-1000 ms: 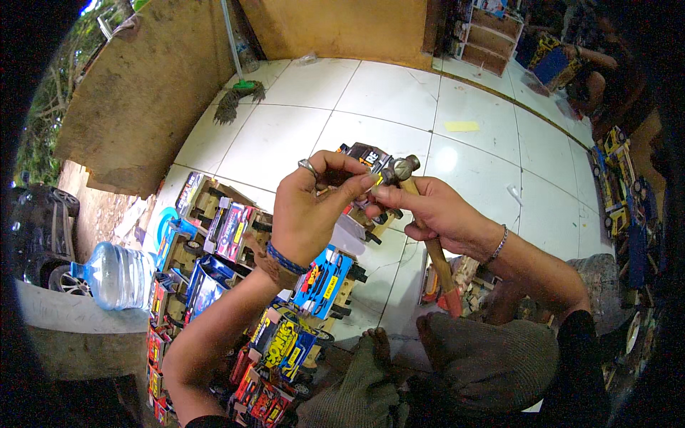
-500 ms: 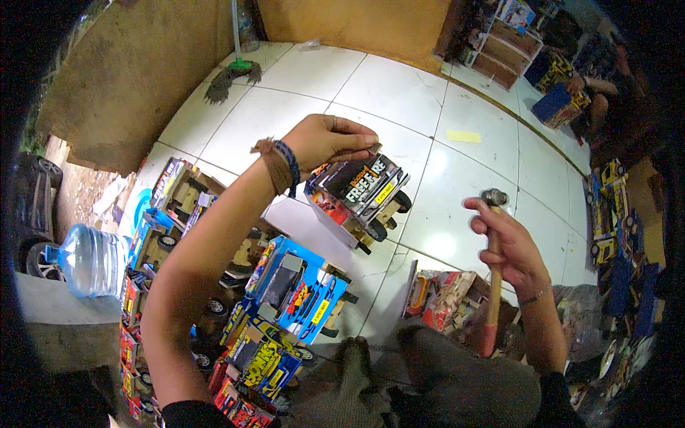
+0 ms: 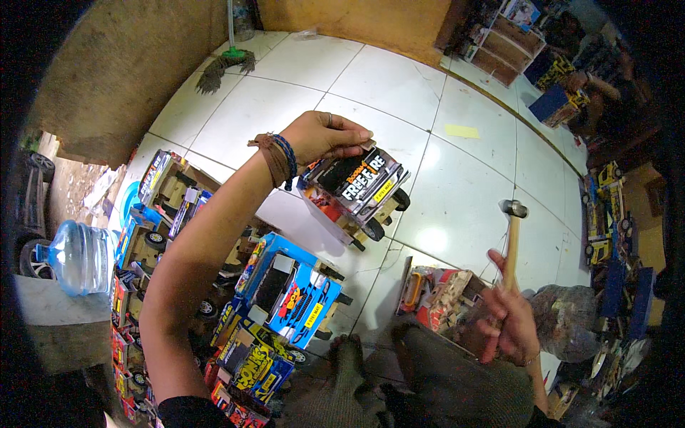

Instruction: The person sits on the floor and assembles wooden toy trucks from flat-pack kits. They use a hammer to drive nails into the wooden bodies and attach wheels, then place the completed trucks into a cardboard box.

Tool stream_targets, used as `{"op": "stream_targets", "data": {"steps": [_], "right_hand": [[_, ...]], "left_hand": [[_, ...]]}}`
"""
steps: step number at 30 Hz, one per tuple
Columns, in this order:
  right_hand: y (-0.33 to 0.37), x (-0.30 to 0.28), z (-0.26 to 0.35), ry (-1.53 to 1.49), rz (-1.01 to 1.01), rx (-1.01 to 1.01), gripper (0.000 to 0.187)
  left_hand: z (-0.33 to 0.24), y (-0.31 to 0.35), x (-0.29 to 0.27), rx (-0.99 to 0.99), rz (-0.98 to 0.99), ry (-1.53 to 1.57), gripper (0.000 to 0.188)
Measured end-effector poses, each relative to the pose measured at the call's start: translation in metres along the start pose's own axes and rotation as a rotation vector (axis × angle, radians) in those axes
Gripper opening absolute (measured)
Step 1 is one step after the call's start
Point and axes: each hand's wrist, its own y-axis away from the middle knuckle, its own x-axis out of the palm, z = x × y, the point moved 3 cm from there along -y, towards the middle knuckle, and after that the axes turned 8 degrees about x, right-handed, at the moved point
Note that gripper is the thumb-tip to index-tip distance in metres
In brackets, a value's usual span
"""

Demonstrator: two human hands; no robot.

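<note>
A wooden toy truck with a black, white and orange printed front stands on the tiles ahead of me. My left hand is over its roof, thumb and fingers pinched on a small brownish piece at the roof's edge. The piece looks like wood; I cannot tell if it is fixed to the truck. To the right, my right hand grips a hammer by its wooden handle, metal head up, away from the truck. Some of its fingers stand loose from the handle.
Blue and yellow toy trucks stand packed at my left, by a water jug. A box of scraps lies before my knees. Behind are a mop and a yellow paper. Another person's arm shows at far right.
My right hand has moved lower and nearer to me, and the hammer now points more upright with its head farther right. My left hand stays at the truck's roof, nearly unmoved.
</note>
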Motion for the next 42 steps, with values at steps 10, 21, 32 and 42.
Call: {"op": "stream_targets", "data": {"steps": [10, 21, 32, 42], "right_hand": [[-0.001, 0.024, 0.020, 0.507, -0.114, -0.039, 0.058], [-0.052, 0.051, 0.044, 0.761, -0.022, -0.255, 0.054], [-0.093, 0.053, 0.040, 1.038, -0.123, -0.471, 0.053], [-0.090, 0.071, 0.069, 1.278, -0.134, -0.617, 0.049]], "left_hand": [[0.006, -0.003, 0.001, 0.091, -0.007, -0.060, 0.030], [0.008, -0.001, 0.001, 0.166, -0.038, -0.139, 0.030], [0.006, 0.000, 0.007, 0.161, -0.039, -0.145, 0.028], [0.011, 0.001, 0.004, 0.188, -0.051, -0.120, 0.030]]}}
